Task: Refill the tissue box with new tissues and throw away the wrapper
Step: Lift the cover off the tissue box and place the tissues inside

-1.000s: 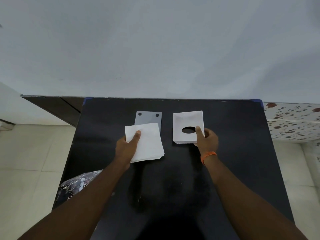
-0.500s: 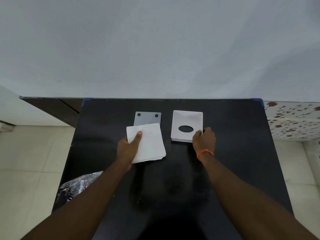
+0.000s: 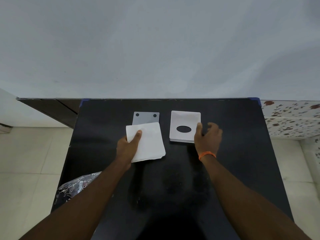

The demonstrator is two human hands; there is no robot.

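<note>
White tissues, a squared stack (image 3: 147, 141), sit in the left hand (image 3: 128, 148), thumb on top and fingers hidden underneath, just over the black table (image 3: 233, 153). Its far edge overlaps a grey plate (image 3: 146, 117) with two dark holes. Just beside it to the right lies the white tissue box shell (image 3: 185, 125), hollow side up, its oval opening showing the table. The right hand (image 3: 207, 137), an orange band (image 3: 207, 155) on its wrist, has loosely curled fingers parted at the shell's right edge, thumb touching its rim, gripping nothing. A crumpled printed wrapper (image 3: 76, 186) shows beyond the table's left edge.
</note>
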